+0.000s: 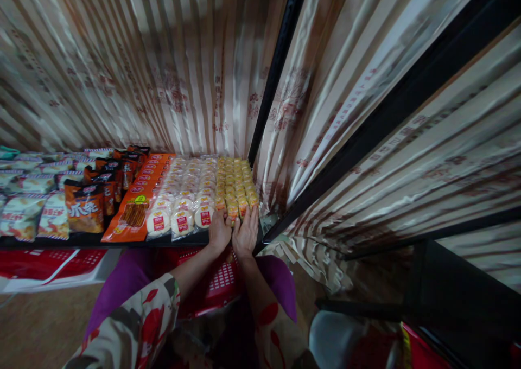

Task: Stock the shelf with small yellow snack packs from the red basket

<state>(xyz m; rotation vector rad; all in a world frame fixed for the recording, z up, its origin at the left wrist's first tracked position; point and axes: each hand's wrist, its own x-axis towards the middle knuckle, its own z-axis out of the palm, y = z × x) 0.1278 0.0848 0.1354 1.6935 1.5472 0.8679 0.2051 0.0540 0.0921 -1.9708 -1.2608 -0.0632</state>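
Rows of small yellow wrapped snack packets stand at the right end of a dark shelf. At their front left corner is my left hand, its fingers curled in; what they hold, if anything, is hidden. My right hand lies with fingers stretched out against the front packets, touching them. Just left of my hands are three rows of round white cakes in clear wrappers with red labels. Beside those lies an orange snack bag with others lined up behind it.
Farther left stand orange-and-black snack bags and several white snack bags. A red perforated basket sits below the shelf, between my knees. Pleated curtain hangs behind, crossed by a dark post and a slanting black bar at right.
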